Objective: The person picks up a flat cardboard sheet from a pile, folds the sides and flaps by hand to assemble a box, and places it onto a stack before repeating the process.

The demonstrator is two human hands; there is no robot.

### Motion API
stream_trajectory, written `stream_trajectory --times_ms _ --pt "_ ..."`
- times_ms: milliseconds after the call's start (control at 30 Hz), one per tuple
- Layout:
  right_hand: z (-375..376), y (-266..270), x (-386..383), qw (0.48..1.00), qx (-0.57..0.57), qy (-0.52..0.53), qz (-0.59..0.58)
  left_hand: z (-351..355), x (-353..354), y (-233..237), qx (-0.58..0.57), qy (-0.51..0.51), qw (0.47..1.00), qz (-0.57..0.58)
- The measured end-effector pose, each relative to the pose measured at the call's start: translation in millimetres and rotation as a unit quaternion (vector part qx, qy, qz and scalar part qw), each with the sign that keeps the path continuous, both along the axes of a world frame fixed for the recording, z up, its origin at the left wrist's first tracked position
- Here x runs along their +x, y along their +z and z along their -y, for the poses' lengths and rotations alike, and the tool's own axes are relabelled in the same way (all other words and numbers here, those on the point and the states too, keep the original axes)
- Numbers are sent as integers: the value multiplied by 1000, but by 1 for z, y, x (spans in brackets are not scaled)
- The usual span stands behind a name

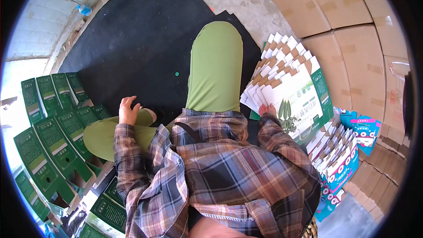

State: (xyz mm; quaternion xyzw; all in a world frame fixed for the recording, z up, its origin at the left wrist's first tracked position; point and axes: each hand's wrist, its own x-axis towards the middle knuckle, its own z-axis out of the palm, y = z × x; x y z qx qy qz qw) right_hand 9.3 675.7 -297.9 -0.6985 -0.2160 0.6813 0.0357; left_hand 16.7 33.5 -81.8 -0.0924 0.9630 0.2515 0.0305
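Observation:
My right hand (268, 109) is at the near left corner of a fanned stack of flat printed cartons (293, 101), its fingers closed on the edge of the top carton. That carton is white with a green side panel and a picture of long green vegetables; white and brown flaps stick out along the stack's far side. My left hand (128, 111) is raised over my bent left leg, holding nothing, fingers loosely curled and apart. To its left stand several green folded cartons (55, 145) in rows.
Black matting (141, 31) covers the floor ahead, with small green dots on it. Brown cardboard boxes (361, 57) are stacked along the right. Blue and pink cartons (341, 167) lie beside my right arm. A blue-capped bottle (83, 10) is by the left wall.

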Motion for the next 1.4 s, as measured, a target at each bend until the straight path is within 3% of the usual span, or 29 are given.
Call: stream_trajectory --times_ms 67,133,200,300,400,500,600,700,767,833,867,933,1033,1100,1233,1400 --pt "-17 -26 9 999 -19 -25 -31 -6 -3 5 26 5 999 19" --pt "-14 -19 8 996 -39 -47 -63 -9 -2 7 55 11 998 39" --pt "-6 2 -5 991 37 -127 -5 -8 -2 7 57 16 997 48" --pt "2 35 -20 948 54 -205 -238 -7 -1 10 57 28 997 45" --pt "-27 22 -43 923 57 -243 -292 -6 -2 7 55 9 997 57" --pt "-36 63 -88 916 87 -291 -261 -6 0 7 72 19 995 69" --pt "-27 114 -128 915 130 -271 -268 -6 -1 7 75 19 995 66" --pt "-1 153 -160 916 65 -252 -306 -9 -4 13 76 18 994 71" --pt "30 160 -170 904 61 -218 -363 -8 -5 14 89 28 993 73" --pt "73 192 -177 900 -19 -114 -421 -8 -6 14 98 41 992 75" --pt "99 214 -179 899 -21 -113 -422 -8 -6 15 107 44 991 67" --pt "148 256 -180 896 8 0 -444 -7 -7 15 117 46 990 57" --pt "193 283 -178 847 -30 123 -515 -4 -8 17 128 55 990 31" --pt "211 298 -180 842 -31 181 -508 1 -11 20 169 89 981 -45" --pt "241 334 -194 799 -5 309 -515 27 -17 26 237 197 940 -149" --pt "269 378 -216 732 -77 482 -475 74 -16 58 289 300 866 -278"
